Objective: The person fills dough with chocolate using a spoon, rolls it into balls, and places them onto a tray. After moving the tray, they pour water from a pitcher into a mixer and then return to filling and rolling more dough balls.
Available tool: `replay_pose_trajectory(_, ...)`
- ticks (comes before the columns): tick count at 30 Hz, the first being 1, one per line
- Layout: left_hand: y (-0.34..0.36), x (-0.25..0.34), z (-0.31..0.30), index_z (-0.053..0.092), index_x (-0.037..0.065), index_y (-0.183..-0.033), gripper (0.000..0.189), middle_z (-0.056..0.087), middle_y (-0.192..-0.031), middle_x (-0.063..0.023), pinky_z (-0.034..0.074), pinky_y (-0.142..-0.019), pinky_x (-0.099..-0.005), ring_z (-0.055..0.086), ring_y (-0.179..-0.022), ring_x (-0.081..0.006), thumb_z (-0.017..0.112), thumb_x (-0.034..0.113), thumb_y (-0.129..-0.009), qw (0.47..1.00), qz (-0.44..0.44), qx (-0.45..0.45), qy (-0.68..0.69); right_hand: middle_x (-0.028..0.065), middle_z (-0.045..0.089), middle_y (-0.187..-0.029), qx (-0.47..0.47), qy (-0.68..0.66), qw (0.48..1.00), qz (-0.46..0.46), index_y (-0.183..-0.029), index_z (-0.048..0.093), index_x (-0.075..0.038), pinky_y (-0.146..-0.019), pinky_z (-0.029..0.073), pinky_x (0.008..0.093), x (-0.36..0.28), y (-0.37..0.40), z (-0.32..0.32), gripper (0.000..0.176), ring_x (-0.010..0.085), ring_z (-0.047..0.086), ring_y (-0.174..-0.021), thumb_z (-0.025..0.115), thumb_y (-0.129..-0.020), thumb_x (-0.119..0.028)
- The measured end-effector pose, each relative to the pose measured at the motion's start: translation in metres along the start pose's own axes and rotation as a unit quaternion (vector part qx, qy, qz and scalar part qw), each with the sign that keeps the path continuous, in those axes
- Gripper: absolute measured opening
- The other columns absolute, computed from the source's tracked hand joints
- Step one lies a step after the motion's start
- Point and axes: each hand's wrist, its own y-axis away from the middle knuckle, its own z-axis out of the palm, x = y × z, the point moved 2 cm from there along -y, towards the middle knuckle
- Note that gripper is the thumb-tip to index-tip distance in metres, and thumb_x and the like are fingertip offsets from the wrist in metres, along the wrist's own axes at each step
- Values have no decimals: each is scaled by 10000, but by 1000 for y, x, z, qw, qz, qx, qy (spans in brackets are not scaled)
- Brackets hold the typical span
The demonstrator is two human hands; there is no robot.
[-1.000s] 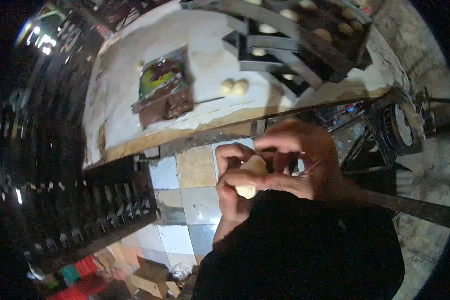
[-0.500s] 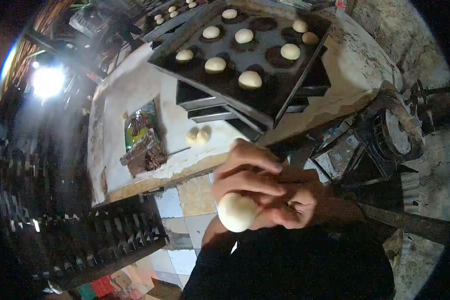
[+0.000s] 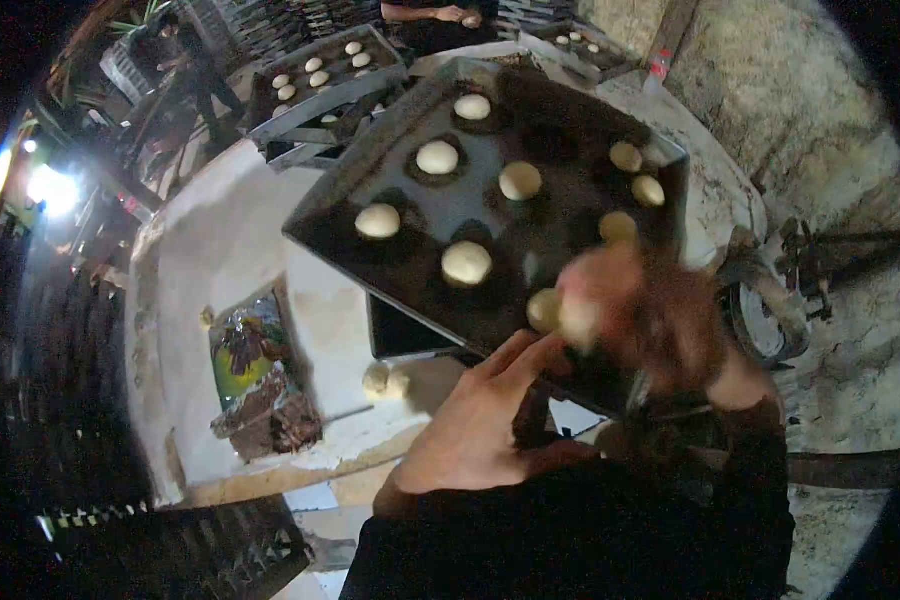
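A dark baking tray [image 3: 420, 290] bears several pale dough balls, one of them [image 3: 467, 263] near its front left. My right hand [image 3: 650, 315], smeared by motion, is over the tray's front right part with a dough ball [image 3: 580, 320] at its fingertips. Beside that ball another one [image 3: 543, 310] rests on the tray. My left hand [image 3: 480, 425] reaches to the tray's front edge, its fingers bent near that resting ball; whether they grip anything is hidden. Two small dough pieces [image 3: 385, 382] lie on the white table [image 3: 340, 290] left of my left hand.
An open bag of brown filling [image 3: 270, 400] lies on the table's left part. Behind are another tray of dough balls [image 3: 270, 105], a bottle with a red cap [image 3: 658, 70], a person's hands [image 3: 460, 16] and a standing person [image 3: 195, 75].
Both hands have moved from in front of my body to the tray. The right hand has carried the dough ball over it. The view has shifted, showing more of the background.
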Motion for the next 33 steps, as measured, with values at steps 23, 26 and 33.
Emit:
replay_pose_trajectory(23, 24, -51, -28, 625, 12, -1115, 396, 616, -1019, -146, 495, -724, -297, 612, -845, -241, 730, 242, -811, 972, 48, 224, 47, 195, 656, -917, -277, 411, 845, 203, -993, 680, -53, -837, 475, 442, 103, 4, -23, 254, 357, 578, -1007, 709, -768, -167)
replay_pose_trajectory(26, 35, -26, -4, 610, -41, -1142, 484, 615, -1016, -146, 445, -712, -258, 569, -826, -189, 695, 326, -839, 939, 18, 339, 55, 127, 676, -993, 42, 221, 966, 124, -1078, 642, -65, -816, 500, 428, 52, 21, -22, 330, 331, 638, -941, 738, -768, -125)
replay_pose_trajectory(33, 44, 22, 98, 599, -85, -1175, 493, 598, -1007, -173, 437, -758, -293, 556, -861, -221, 631, 321, -898, 921, 58, 369, 113, 168, 523, -1315, 5, -371, 927, 50, -1175, 598, -81, -953, 475, 514, -62, 97, 4, 382, 298, 521, -1224, 711, -843, -233)
